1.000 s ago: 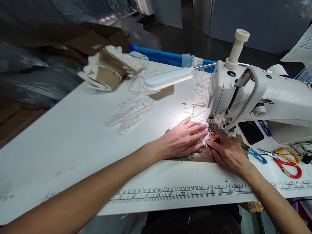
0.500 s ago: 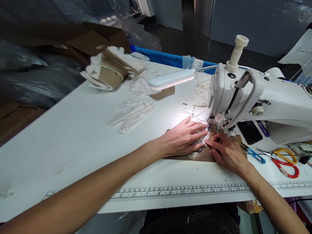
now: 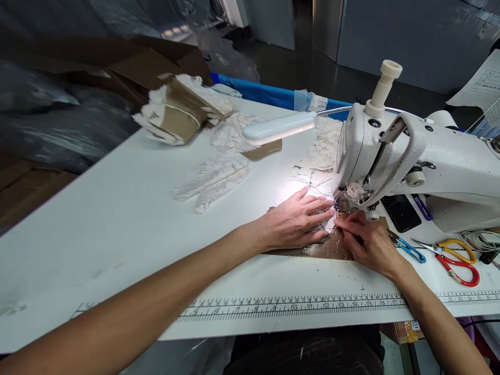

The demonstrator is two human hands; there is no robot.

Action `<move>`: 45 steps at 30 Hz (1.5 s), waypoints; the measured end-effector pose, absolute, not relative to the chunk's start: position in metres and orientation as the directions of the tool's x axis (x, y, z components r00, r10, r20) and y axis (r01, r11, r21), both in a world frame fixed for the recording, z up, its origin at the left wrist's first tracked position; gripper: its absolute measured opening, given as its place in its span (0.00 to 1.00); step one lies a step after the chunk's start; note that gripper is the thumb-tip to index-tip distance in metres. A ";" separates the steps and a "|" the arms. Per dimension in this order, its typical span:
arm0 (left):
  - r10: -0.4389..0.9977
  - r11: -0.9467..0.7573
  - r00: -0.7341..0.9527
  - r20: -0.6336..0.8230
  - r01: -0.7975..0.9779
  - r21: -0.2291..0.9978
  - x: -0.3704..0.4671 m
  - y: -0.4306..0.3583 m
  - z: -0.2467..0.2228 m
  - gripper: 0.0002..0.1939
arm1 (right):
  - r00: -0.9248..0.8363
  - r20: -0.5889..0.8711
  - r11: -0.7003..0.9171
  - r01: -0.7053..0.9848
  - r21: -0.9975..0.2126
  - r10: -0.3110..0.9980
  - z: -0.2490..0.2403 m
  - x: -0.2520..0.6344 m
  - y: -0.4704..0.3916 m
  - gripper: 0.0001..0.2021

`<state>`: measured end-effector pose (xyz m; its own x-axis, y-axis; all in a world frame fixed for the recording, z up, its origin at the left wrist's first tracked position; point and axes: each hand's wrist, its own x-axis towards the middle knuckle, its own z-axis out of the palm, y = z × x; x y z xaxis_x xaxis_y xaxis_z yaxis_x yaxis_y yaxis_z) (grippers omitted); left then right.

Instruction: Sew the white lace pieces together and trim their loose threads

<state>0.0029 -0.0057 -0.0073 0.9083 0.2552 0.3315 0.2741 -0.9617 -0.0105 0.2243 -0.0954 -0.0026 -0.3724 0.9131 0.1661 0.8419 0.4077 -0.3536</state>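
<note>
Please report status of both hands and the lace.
Left hand flat on white lace. Right hand at lace edge, grip unclear. Blue snips beside right hand, not blocking.

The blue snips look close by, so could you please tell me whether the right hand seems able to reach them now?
Probably yes: the blue snips lie just beside the right hand with nothing seen on top, though its fingertips are at the white lace.

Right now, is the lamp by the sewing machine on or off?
On: the lamp glows along its lower edge, and a bright patch lights the table beside the left hand.
</note>
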 end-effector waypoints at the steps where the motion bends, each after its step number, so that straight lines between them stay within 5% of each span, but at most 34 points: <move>1: 0.257 -0.961 0.908 0.331 0.276 -0.009 0.003 -0.006 -0.007 0.17 | -0.345 0.182 0.390 0.842 -0.373 0.921 -0.003 0.226 -0.095 0.18; 13: 0.250 -0.961 0.901 0.354 0.277 -0.027 0.003 -0.006 -0.010 0.18 | -0.422 -0.018 0.413 0.895 -0.167 0.907 0.006 0.216 -0.096 0.19; 45: 0.243 -0.957 0.892 0.382 0.284 -0.054 0.003 -0.007 -0.011 0.17 | -0.380 0.229 0.436 0.847 -0.304 0.896 -0.010 0.223 -0.094 0.17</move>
<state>0.0032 -0.0074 -0.0112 0.8917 0.2433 0.3817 0.2844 -0.9572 -0.0544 0.2230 -0.0937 -0.0101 -0.3795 0.8963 0.2295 0.8470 0.4364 -0.3036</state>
